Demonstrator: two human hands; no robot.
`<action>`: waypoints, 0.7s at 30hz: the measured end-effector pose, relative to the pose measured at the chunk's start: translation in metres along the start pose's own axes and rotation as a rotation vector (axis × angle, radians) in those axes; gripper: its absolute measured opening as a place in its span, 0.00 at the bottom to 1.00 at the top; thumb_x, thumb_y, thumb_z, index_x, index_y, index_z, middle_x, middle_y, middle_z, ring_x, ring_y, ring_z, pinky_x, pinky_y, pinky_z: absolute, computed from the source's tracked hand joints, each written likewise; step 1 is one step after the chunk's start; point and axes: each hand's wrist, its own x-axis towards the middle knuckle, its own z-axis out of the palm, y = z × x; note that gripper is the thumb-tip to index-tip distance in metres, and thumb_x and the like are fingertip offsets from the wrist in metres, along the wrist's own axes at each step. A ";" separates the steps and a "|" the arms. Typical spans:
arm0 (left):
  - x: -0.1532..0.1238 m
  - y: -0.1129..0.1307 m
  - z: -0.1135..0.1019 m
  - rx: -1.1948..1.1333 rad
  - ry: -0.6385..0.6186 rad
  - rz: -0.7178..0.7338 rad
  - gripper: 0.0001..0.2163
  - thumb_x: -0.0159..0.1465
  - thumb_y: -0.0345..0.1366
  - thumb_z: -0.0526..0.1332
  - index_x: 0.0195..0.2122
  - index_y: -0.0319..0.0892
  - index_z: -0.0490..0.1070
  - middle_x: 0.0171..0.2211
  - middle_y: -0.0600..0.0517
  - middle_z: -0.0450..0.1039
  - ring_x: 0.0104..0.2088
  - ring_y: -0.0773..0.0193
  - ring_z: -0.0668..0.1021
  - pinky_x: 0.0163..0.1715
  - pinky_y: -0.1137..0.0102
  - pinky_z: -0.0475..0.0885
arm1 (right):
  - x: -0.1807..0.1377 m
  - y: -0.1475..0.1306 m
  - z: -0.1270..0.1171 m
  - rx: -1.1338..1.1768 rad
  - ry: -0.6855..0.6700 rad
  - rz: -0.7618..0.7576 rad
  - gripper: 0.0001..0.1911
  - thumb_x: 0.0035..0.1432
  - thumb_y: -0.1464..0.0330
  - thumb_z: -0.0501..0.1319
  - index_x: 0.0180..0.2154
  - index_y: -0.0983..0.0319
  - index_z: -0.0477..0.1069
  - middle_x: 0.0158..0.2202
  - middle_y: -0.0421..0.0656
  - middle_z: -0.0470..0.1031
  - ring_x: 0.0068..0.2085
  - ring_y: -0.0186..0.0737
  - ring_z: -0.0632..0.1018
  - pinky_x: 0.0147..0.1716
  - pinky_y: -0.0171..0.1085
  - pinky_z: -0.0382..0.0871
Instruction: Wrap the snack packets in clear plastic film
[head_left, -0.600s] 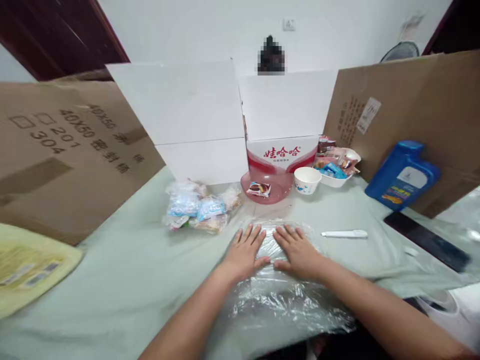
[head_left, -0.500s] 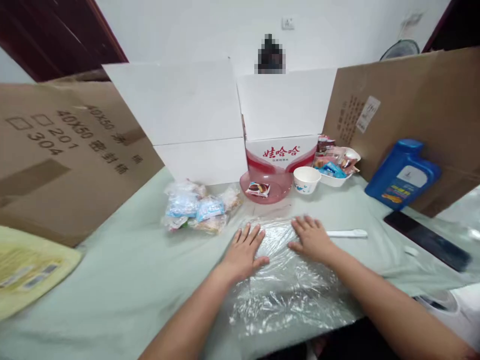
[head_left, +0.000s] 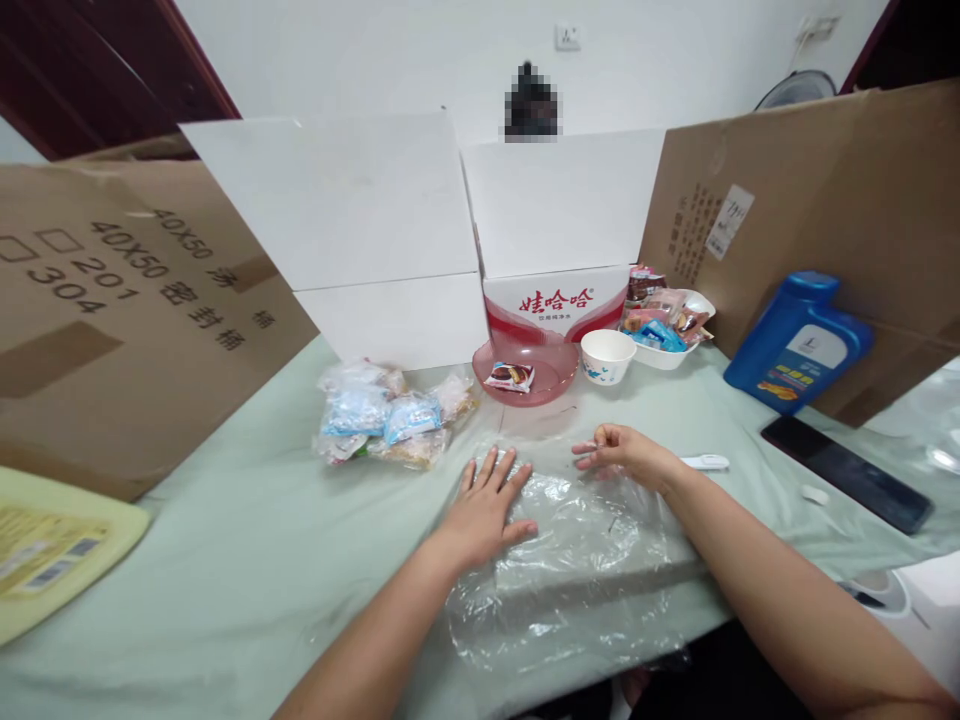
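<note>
A clear, crinkled plastic bag (head_left: 570, 580) lies on the green cloth in front of me. Flat on its upper left part, my left hand (head_left: 491, 510) rests with the fingers spread. At the upper right of the bag, my right hand (head_left: 619, 455) is turned sideways, thumb and fingers together on the film, which lifts beneath it. A white plastic utensil (head_left: 707, 463) shows partly behind my right wrist. Beyond the hands stands a pink clear bowl (head_left: 551, 385) with one wrapped snack (head_left: 510, 377) in it.
Several wrapped snacks (head_left: 390, 412) lie left of the bowl. A paper cup (head_left: 607, 357) and a white dish (head_left: 679, 355) of snacks stand right of it. Farther right are a blue bottle (head_left: 799, 345) and a phone (head_left: 847, 473). Cardboard panels (head_left: 810, 200) enclose the back and sides.
My right hand has risen from lying flat on the bag and turned sideways, closing on the film and pulling it up. My left hand has stayed flat in place.
</note>
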 end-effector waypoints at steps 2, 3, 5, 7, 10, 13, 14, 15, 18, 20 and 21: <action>0.000 0.000 0.000 0.001 -0.004 -0.004 0.36 0.63 0.56 0.56 0.68 0.50 0.46 0.70 0.47 0.35 0.69 0.45 0.39 0.64 0.45 0.40 | 0.000 -0.001 -0.008 0.258 -0.034 0.050 0.22 0.36 0.63 0.71 0.25 0.60 0.57 0.34 0.45 0.77 0.28 0.36 0.76 0.21 0.31 0.61; 0.000 0.000 0.000 0.000 -0.004 -0.007 0.36 0.63 0.56 0.56 0.68 0.50 0.46 0.70 0.47 0.35 0.69 0.44 0.39 0.64 0.45 0.40 | 0.001 -0.001 -0.012 0.299 -0.002 0.051 0.23 0.33 0.62 0.72 0.25 0.60 0.58 0.30 0.43 0.76 0.25 0.33 0.74 0.19 0.30 0.58; 0.000 0.000 0.000 0.002 -0.001 -0.009 0.36 0.63 0.56 0.56 0.68 0.50 0.47 0.70 0.47 0.36 0.69 0.44 0.39 0.64 0.45 0.40 | 0.003 -0.001 -0.021 0.307 0.088 0.016 0.23 0.32 0.62 0.73 0.26 0.60 0.62 0.25 0.38 0.72 0.21 0.30 0.69 0.18 0.30 0.56; -0.001 0.001 -0.001 0.006 -0.001 -0.013 0.36 0.62 0.56 0.56 0.68 0.51 0.47 0.70 0.47 0.36 0.69 0.43 0.40 0.64 0.45 0.41 | 0.005 0.000 -0.032 0.287 0.166 -0.027 0.23 0.33 0.60 0.73 0.29 0.60 0.64 0.23 0.36 0.70 0.21 0.30 0.68 0.18 0.30 0.57; -0.001 0.002 -0.003 0.011 -0.002 -0.031 0.36 0.62 0.56 0.57 0.68 0.51 0.48 0.70 0.47 0.37 0.69 0.43 0.40 0.64 0.45 0.41 | 0.007 0.001 -0.051 0.237 0.306 -0.083 0.23 0.35 0.59 0.72 0.30 0.59 0.64 0.24 0.36 0.69 0.22 0.30 0.68 0.20 0.31 0.60; -0.002 0.003 -0.003 0.010 0.004 -0.041 0.35 0.63 0.55 0.56 0.68 0.51 0.48 0.70 0.46 0.37 0.69 0.43 0.40 0.64 0.45 0.41 | 0.009 0.005 -0.063 0.155 0.456 -0.121 0.22 0.37 0.57 0.70 0.31 0.59 0.64 0.23 0.35 0.67 0.23 0.31 0.67 0.21 0.32 0.60; -0.002 0.003 -0.004 0.011 0.004 -0.042 0.35 0.63 0.55 0.56 0.68 0.51 0.48 0.70 0.47 0.37 0.69 0.43 0.40 0.64 0.45 0.41 | 0.010 0.006 -0.064 0.118 0.495 -0.128 0.21 0.38 0.56 0.69 0.31 0.59 0.64 0.23 0.35 0.67 0.24 0.32 0.68 0.22 0.32 0.61; -0.002 0.004 -0.004 0.011 0.000 -0.044 0.35 0.63 0.55 0.56 0.68 0.51 0.48 0.70 0.47 0.37 0.69 0.43 0.40 0.64 0.45 0.41 | 0.010 0.007 -0.063 0.080 0.527 -0.132 0.20 0.40 0.56 0.68 0.31 0.59 0.65 0.24 0.36 0.67 0.25 0.34 0.69 0.23 0.33 0.62; -0.003 0.004 -0.004 0.015 -0.004 -0.055 0.36 0.62 0.56 0.57 0.68 0.51 0.48 0.70 0.47 0.37 0.69 0.43 0.39 0.64 0.46 0.41 | 0.007 0.008 -0.047 -0.079 0.601 -0.185 0.14 0.45 0.59 0.66 0.32 0.60 0.69 0.30 0.41 0.72 0.33 0.40 0.72 0.31 0.37 0.67; -0.003 0.002 -0.004 0.023 0.012 -0.077 0.36 0.62 0.56 0.57 0.68 0.51 0.48 0.70 0.46 0.37 0.69 0.42 0.40 0.64 0.46 0.42 | 0.002 0.008 -0.032 -0.337 0.566 -0.287 0.12 0.52 0.61 0.63 0.36 0.60 0.72 0.35 0.44 0.73 0.35 0.40 0.73 0.36 0.39 0.68; -0.003 0.001 -0.004 0.028 0.023 -0.092 0.35 0.62 0.56 0.57 0.68 0.51 0.49 0.70 0.46 0.37 0.69 0.42 0.40 0.64 0.46 0.42 | -0.001 0.008 -0.025 -0.498 0.492 -0.338 0.12 0.55 0.61 0.61 0.39 0.59 0.73 0.37 0.44 0.74 0.36 0.40 0.73 0.38 0.39 0.68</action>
